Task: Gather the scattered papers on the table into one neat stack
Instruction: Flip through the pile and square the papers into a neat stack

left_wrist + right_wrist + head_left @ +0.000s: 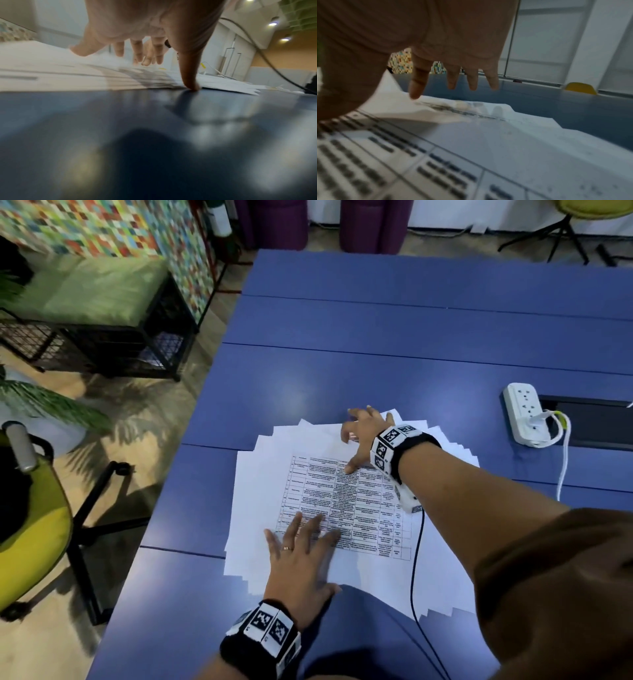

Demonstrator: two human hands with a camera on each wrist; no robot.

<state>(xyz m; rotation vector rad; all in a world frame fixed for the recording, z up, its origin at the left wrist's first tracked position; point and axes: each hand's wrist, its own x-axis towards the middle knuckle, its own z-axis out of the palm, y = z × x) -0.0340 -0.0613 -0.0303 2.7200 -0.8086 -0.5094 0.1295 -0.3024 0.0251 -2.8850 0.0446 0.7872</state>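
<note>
Left hand (301,556), fingers spread flat and grasping nothing, presses the near-left part of the papers (260,494), a fanned, overlapping pile on the blue table (376,371). The sheets look thin, light and limp, likely to slide over one another; best squared by pushing the stepped outer edges inward. The top sheet carries a printed table, its text too blurred to read. Right hand (359,436), fingers splayed and grasping nothing, reaches over the far edge, thumb on the sheet. Power strip (524,414): no readable marking.
</note>
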